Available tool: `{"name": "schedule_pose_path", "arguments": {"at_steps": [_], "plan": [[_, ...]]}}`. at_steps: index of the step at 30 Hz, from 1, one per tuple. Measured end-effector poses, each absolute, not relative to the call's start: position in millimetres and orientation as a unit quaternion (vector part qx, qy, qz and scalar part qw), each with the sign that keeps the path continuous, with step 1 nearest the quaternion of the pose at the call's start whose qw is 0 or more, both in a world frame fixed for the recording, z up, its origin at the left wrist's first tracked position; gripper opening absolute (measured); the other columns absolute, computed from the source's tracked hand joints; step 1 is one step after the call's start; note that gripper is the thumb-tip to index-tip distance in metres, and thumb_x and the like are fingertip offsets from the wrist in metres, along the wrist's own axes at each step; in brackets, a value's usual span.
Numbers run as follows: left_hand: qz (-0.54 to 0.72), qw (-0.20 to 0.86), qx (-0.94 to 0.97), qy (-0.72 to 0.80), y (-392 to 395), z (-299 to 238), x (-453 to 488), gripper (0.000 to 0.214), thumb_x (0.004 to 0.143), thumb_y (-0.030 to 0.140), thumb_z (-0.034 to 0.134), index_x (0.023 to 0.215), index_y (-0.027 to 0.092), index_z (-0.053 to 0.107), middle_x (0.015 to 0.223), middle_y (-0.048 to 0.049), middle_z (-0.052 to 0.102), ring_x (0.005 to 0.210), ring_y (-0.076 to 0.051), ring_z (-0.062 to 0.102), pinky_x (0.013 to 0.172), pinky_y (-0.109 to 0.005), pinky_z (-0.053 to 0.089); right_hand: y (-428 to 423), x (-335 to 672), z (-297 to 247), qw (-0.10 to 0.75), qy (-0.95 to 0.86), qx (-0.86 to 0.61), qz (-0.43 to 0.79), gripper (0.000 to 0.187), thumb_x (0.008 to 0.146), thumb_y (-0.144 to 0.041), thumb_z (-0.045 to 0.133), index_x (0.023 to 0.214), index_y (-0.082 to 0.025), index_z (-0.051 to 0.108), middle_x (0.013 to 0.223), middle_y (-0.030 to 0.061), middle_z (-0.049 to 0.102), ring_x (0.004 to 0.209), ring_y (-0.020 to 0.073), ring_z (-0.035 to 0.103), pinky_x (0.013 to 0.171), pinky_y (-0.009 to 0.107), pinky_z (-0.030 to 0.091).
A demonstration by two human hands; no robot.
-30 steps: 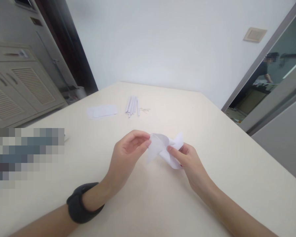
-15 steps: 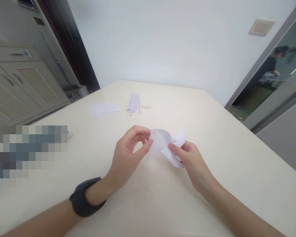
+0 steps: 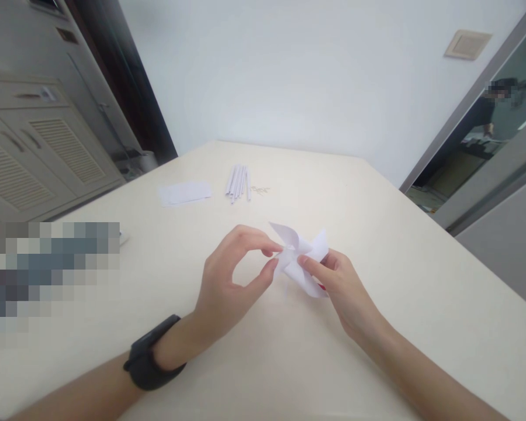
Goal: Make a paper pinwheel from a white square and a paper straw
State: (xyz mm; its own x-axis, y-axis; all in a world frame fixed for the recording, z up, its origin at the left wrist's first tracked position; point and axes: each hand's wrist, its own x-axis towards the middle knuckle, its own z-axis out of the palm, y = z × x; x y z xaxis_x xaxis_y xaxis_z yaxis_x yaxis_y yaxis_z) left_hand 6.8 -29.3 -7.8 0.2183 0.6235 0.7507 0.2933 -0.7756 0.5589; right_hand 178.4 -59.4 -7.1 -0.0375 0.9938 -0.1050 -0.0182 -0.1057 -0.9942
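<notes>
A white paper pinwheel [image 3: 305, 276] with curled blades is held above the table. My right hand [image 3: 339, 283] grips it, with the thumb pressed on its middle and the other fingers mostly hidden behind the paper. A small bit of red shows beneath that thumb, too little to name. My left hand [image 3: 234, 275], with a black band on its wrist, has thumb and forefinger close together at the paper's left edge, pinching it. The gap between palm and fingers makes a ring.
Several white paper sticks [image 3: 238, 182] lie at the table's [image 3: 315, 193] far side. Beside them are small thin pins [image 3: 260, 190] and a stack of white paper sheets [image 3: 184, 193]. A pixelated patch covers the left. A person [image 3: 482, 117] shows through the opening at right.
The left blade of the paper has been bent in toward the middle, and my left hand's fingertips have moved slightly right with it. My right hand has kept its hold.
</notes>
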Motion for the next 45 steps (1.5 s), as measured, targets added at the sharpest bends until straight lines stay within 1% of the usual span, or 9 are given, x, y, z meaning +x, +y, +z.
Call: {"name": "schedule_pose_path", "arguments": {"at_steps": [5,11,15,19,22,26,32,38,45], "plan": [[0.53,0.084,0.8,0.268,-31.9,-7.0,5.2,0.028,0.074,-0.002,0.058,0.089,0.02,0.064,0.085,-0.0018,0.063,0.082,-0.015,0.059,0.072,-0.029,0.05,-60.1,178.3,-7.8,0.471,-0.483,-0.507,0.536,0.022,0.082,-0.036,0.056,0.075,-0.016,0.057,0.069,-0.0011,0.045,0.061,0.0096,0.038,0.053,0.021,0.03],[0.506,0.02,0.82,0.268,-28.6,-7.2,4.0,0.026,0.074,0.002,0.063,0.09,0.023,0.068,0.086,-0.0019,0.063,0.082,-0.014,0.06,0.071,-0.027,0.05,-60.0,177.6,-6.1,0.467,-0.497,-0.491,0.542,0.023,0.084,-0.036,0.055,0.073,-0.015,0.055,0.068,-0.0019,0.042,0.061,0.009,0.035,0.053,0.022,0.027],[0.497,0.03,0.822,0.276,-25.5,-8.0,4.8,0.023,0.076,0.005,0.064,0.091,0.023,0.069,0.085,-0.0022,0.063,0.081,-0.013,0.06,0.07,-0.026,0.05,-60.4,176.7,-5.0,0.468,-0.499,-0.484,0.547,0.02,0.084,-0.034,0.055,0.079,-0.014,0.058,0.07,-0.001,0.045,0.063,0.0097,0.037,0.055,0.022,0.027],[0.492,0.035,0.822,0.285,-24.9,-8.1,5.7,0.022,0.076,0.007,0.064,0.09,0.022,0.07,0.085,-0.0032,0.063,0.081,-0.014,0.059,0.071,-0.027,0.049,-60.9,177.5,-5.6,0.467,-0.495,-0.49,0.544,0.022,0.084,-0.035,0.055,0.077,-0.014,0.057,0.07,-0.0012,0.045,0.062,0.0094,0.036,0.055,0.023,0.027],[0.479,0.078,0.825,0.288,-25.0,-6.7,6.5,0.02,0.077,0.009,0.062,0.09,0.022,0.069,0.088,-0.0038,0.062,0.085,-0.015,0.058,0.073,-0.028,0.049,-60.8,177.7,-5.9,0.472,-0.492,-0.49,0.543,0.022,0.083,-0.035,0.056,0.076,-0.014,0.057,0.069,-0.0013,0.045,0.062,0.0093,0.037,0.054,0.022,0.028],[0.461,0.184,0.811,0.311,-25.6,-5.0,6.9,0.015,0.08,0.014,0.061,0.089,0.023,0.068,0.092,-0.0038,0.06,0.089,-0.016,0.057,0.079,-0.03,0.048,-60.3,177.2,-5.8,0.472,-0.491,-0.497,0.538,0.022,0.082,-0.036,0.057,0.076,-0.015,0.058,0.069,-0.0013,0.047,0.062,0.0093,0.039,0.054,0.022,0.029],[0.469,0.349,0.744,0.324,-26.1,-3.0,7.4,0.008,0.082,0.018,0.06,0.086,0.02,0.066,0.092,-0.0035,0.058,0.09,-0.015,0.057,0.076,-0.026,0.05,-60.1,177.2,-6.5,0.469,-0.491,-0.507,0.531,0.023,0.081,-0.038,0.059,0.079,-0.015,0.06,0.071,-0.0007,0.051,0.063,0.0102,0.042,0.055,0.023,0.031],[0.453,0.433,0.699,0.344,-23.6,-3.6,7.0,0.006,0.081,0.022,0.06,0.083,0.02,0.065,0.094,-0.003,0.059,0.093,-0.015,0.056,0.081,-0.026,0.048,-61.2,177.8,-9.5,0.464,-0.497,-0.521,0.516,0.024,0.08,-0.04,0.059,0.079,-0.016,0.058,0.079,0.002,0.058,0.067,0.0134,0.049,0.058,0.025,0.035],[0.422,0.542,0.622,0.376,-20.1,-9.9,5.2,0.011,0.078,0.028,0.064,0.084,0.021,0.057,0.091,-0.0016,0.06,0.085,-0.016,0.057,0.074,-0.027,0.046,-60.0,178.2,-13.9,0.455,-0.52,-0.547,0.473,0.027,0.08,-0.041,0.058,0.086,-0.015,0.062,0.082,0.0039,0.061,0.068,0.0148,0.051,0.057,0.026,0.036]]}}
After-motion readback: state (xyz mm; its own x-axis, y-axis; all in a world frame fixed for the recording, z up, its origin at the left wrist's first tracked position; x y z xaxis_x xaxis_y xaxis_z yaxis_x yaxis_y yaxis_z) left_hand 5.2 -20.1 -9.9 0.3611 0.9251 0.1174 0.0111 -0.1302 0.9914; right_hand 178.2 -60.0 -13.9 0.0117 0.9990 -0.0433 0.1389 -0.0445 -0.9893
